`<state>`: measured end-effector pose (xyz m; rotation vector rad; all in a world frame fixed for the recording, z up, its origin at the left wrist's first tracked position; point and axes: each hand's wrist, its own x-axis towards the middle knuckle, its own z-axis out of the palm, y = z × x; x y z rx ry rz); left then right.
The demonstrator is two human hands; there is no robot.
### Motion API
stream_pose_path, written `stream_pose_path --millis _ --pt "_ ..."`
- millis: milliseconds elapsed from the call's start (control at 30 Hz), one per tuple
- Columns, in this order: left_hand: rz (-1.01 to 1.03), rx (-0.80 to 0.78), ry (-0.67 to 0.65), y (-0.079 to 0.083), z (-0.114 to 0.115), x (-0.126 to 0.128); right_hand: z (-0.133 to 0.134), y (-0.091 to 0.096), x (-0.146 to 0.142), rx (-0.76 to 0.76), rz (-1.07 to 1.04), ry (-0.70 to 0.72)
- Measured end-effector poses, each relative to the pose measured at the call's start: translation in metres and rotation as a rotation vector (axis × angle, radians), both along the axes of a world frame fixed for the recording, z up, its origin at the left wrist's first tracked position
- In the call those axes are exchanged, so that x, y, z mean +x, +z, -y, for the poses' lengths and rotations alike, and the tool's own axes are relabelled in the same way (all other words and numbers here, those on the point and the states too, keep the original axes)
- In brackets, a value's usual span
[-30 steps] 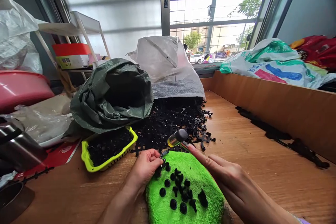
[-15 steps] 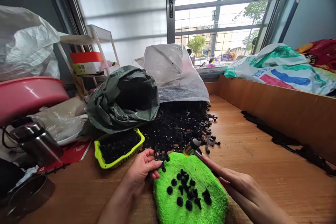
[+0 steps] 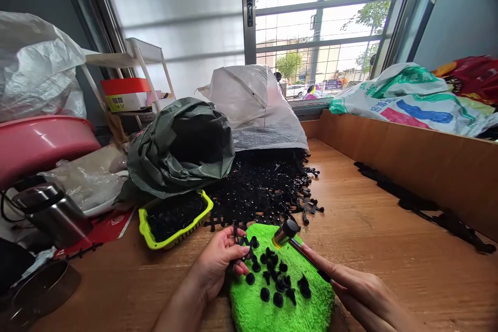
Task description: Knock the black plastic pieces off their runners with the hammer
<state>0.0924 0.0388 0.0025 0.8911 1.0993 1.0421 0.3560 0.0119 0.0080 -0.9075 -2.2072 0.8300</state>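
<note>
My left hand (image 3: 220, 262) is closed in a pinch on a black plastic strip of clips (image 3: 241, 242) at the left edge of a bright green towel pad (image 3: 288, 305). Several loose black clips (image 3: 277, 282) lie on the pad. My right hand (image 3: 360, 293) grips the handle of a small hammer (image 3: 287, 232), forefinger stretched along it; its head hovers over the pad's far edge. Behind the pad a large heap of black clip strips (image 3: 264, 187) spills from a white woven sack (image 3: 257, 106).
A yellow-green basket (image 3: 175, 218) of black pieces sits left of the pad, below a dark green sack (image 3: 181, 145). A metal cup (image 3: 50, 212), red basin (image 3: 42, 140) and bags crowd the left. A wooden side wall (image 3: 408, 161) runs along the right with black scraps at its foot.
The left hand has brought the black strip onto the pad's left edge. The hammer head has come down nearer the pad. The camera has shifted a little.
</note>
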Motion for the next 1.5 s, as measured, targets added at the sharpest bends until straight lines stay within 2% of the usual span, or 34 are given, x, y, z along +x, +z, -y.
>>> stream_pose_path --millis 167,333,500,667,900,1100,1267,1333,1433,1500 --pt "0.012 -0.005 -0.033 0.002 0.0 0.0 0.001 -0.005 0.0 -0.048 0.053 0.019" --pt "-0.01 -0.005 -0.041 0.002 0.001 0.0 0.004 0.0 -0.004 -0.044 0.071 0.042" --pt "-0.015 -0.016 -0.028 -0.002 0.0 0.0 0.005 0.006 -0.009 -0.051 0.187 0.063" --pt "0.01 -0.022 -0.032 -0.004 -0.002 -0.001 0.006 0.014 -0.014 0.001 0.163 0.074" --pt "0.011 -0.008 -0.018 -0.006 -0.001 0.001 0.004 0.006 -0.016 -0.054 0.325 0.046" --pt "-0.002 -0.025 -0.008 -0.003 0.0 0.003 0.005 0.013 -0.02 0.089 0.233 0.026" --pt "-0.03 -0.01 0.021 -0.003 0.0 0.004 0.002 0.003 -0.02 0.041 0.452 0.018" --pt "-0.052 -0.014 0.031 -0.003 0.0 0.004 0.005 0.005 -0.02 0.046 0.412 0.024" --pt "-0.068 -0.021 0.018 -0.001 0.0 0.003 0.009 0.015 -0.022 0.151 0.266 -0.003" --pt "-0.072 -0.017 0.023 -0.002 0.0 0.003 0.009 0.019 -0.023 0.196 0.314 -0.023"
